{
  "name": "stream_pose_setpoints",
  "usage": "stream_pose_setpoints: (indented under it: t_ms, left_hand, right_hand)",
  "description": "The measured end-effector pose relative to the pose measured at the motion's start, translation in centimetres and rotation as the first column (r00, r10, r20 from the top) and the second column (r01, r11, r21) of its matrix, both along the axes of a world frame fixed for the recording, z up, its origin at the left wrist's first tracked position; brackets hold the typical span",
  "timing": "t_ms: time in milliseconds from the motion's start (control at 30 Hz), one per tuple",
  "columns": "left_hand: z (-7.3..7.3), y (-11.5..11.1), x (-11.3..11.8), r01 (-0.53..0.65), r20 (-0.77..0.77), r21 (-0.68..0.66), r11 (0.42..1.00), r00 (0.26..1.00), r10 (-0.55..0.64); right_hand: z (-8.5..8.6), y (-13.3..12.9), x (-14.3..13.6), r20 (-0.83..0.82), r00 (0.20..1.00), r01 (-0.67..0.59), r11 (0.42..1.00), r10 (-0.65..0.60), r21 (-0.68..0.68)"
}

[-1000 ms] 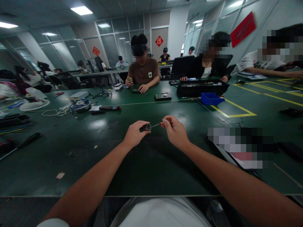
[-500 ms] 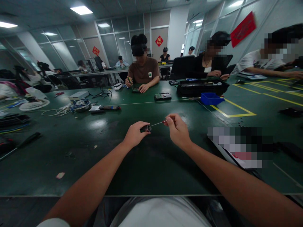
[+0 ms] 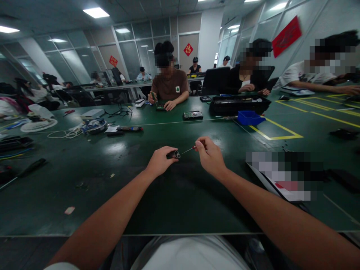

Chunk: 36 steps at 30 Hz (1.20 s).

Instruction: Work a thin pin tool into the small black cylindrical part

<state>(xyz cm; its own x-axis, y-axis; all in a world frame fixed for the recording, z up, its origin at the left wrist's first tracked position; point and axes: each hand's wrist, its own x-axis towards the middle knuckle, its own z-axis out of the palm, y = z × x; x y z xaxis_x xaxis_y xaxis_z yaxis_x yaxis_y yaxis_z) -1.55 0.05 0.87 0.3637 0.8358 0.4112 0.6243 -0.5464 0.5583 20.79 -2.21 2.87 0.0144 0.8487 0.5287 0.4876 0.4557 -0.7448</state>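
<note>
Above the green table, my left hand [image 3: 161, 161] is closed round a short dark cylinder [image 3: 173, 154], whose round end faces right. What the cylinder belongs to, I cannot make out. My right hand [image 3: 209, 153] pinches the red handle of a thin screwdriver [image 3: 188, 150]. Its slim metal shaft points left and slightly down at the cylinder's end. The tip looks a little apart from that end. My fingers hide most of the handle.
Across the green table [image 3: 157, 210] a co-worker [image 3: 170, 84] handles a circuit board. A hard drive [image 3: 192, 115], a blue bin [image 3: 250, 118] and a long black housing [image 3: 239, 105] stand ahead. Cables [image 3: 94, 125] lie left; a large screwdriver [image 3: 33, 166] lies far left. Papers [image 3: 292, 193] lie right.
The screwdriver's tip has shifted slightly down and to the right, out from the cylinder's end. The cylinder has tilted a little in my left hand. Both hands keep their holds.
</note>
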Motion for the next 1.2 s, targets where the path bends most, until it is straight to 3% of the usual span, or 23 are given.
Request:
stream_pose_setpoints:
  t_ms: [267,367,467,533,600,700,833,967,1200]
  left_hand:
    - [0.1,-0.2,0.1,-0.058,0.025,-0.022,0.998,0.998,0.058]
    - [0.0,0.1,0.2,-0.093,0.183,-0.086,0.992,0.977,0.108]
    - [-0.3,0.5,0.1,-0.053,0.429,-0.248,0.967,0.889,0.158]
    - [-0.3,0.6,0.0,-0.035,0.473,-0.31,0.95,0.861,0.186]
    - [-0.1,0.3,0.0,-0.074,0.36,-0.278,0.958,0.916,0.176]
    - [0.4,-0.6,0.4,-0.053,0.018,-0.146,0.988,0.998,0.056]
    - [0.4,-1.4,1.5,0.106,-0.322,-0.071,0.992,0.939,-0.123]
    - [0.0,-1.4,1.9,0.135,-0.455,-0.08,0.988,0.877,-0.157]
    - [0.6,-2.0,2.0,0.164,-0.515,-0.092,0.982,0.836,-0.188]
  right_hand:
    - [-0.1,0.3,0.2,-0.008,0.999,0.05,0.999,-0.05,-0.008]
    - [-0.1,0.3,0.2,-0.022,0.999,0.049,0.999,-0.049,-0.006]
    - [0.0,0.2,0.2,-0.033,0.998,0.047,0.999,-0.047,-0.006]
    - [0.0,0.2,0.2,-0.039,0.998,0.043,0.999,-0.043,-0.008]
    - [0.0,0.3,0.2,-0.045,0.998,0.04,0.999,-0.041,-0.009]
    - [-0.1,0.3,0.2,-0.048,0.998,0.045,0.999,-0.046,-0.009]
    - [0.0,0.2,0.1,-0.049,0.998,0.041,0.999,-0.042,-0.014]
    - [0.2,0.1,0.1,-0.038,0.998,0.046,0.999,-0.046,-0.018]
    - [0.0,0.2,0.0,-0.036,0.999,0.034,0.999,-0.034,-0.012]
